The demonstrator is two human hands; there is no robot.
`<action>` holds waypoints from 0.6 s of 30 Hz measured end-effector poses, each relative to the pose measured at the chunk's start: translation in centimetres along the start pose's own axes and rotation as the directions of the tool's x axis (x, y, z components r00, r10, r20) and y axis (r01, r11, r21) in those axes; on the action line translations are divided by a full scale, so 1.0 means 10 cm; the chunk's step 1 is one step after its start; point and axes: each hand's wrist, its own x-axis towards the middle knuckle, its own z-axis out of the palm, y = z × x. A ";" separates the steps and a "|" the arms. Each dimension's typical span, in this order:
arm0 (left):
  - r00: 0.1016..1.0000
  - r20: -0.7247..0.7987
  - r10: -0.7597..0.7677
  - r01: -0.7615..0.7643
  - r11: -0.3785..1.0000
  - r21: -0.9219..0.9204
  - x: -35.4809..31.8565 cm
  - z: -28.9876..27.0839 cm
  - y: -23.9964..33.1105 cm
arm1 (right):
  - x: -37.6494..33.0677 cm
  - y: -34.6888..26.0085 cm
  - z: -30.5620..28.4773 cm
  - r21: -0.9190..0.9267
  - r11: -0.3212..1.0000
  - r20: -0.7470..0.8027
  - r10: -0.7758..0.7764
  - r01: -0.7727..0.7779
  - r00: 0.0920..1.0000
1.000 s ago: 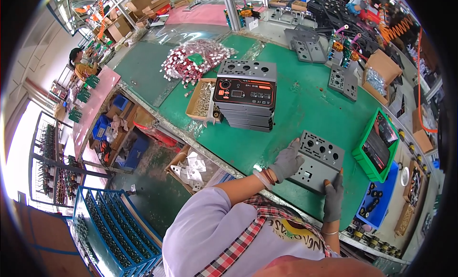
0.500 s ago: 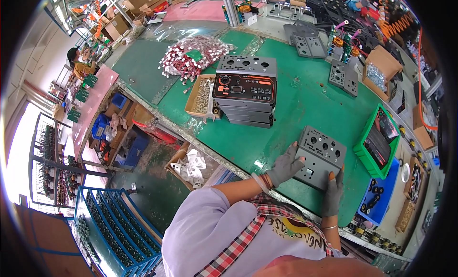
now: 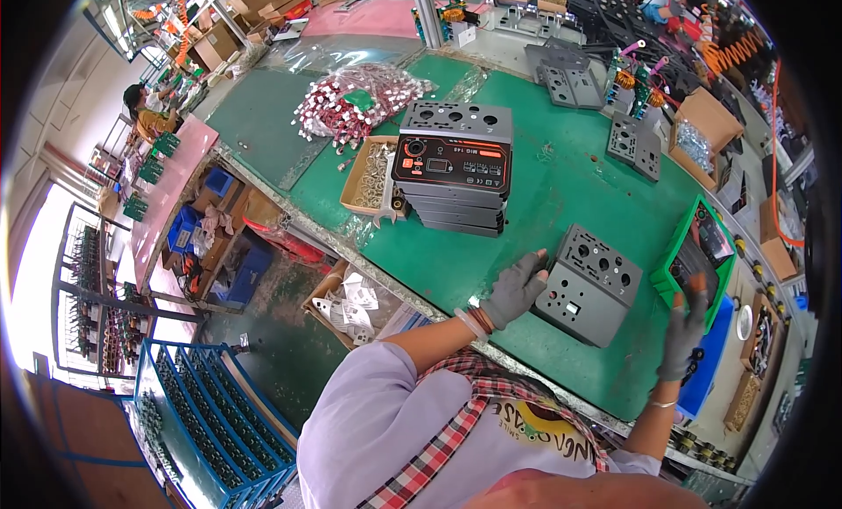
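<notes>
Grey metal panel is being steadied on the green desk by left hand, fingers spread; green tray is being reached by right hand, fingers loosely open.

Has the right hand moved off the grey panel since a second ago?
Yes. The right hand left the grey panel and went right, to the green bin.

A grey metal panel with round holes is touched by the grey-gloved left hand. Past the fingers of the grey-gloved right hand a bright green tray is seen. A dark green table mat is spread beneath both.
</notes>
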 end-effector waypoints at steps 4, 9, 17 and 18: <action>1.000 0.030 -0.007 0.009 0.997 -0.076 -0.07 -0.07 0.06 | 0.50 0.67 -0.37 -0.385 0.923 0.056 -0.001 0.022 0.998; 1.000 0.007 -0.021 0.021 1.000 -0.018 -0.16 -0.12 0.04 | 0.57 1.00 -0.41 -0.651 0.759 0.256 0.249 -0.024 0.934; 0.998 0.040 -0.039 0.042 0.996 -0.076 -0.17 -0.16 0.02 | 0.56 0.99 -0.40 -0.568 0.820 0.238 0.091 0.062 0.967; 0.995 0.061 -0.078 0.082 0.995 -0.053 -0.17 -0.17 0.02 | 0.54 1.06 -0.42 -0.514 0.854 0.192 0.027 0.077 0.981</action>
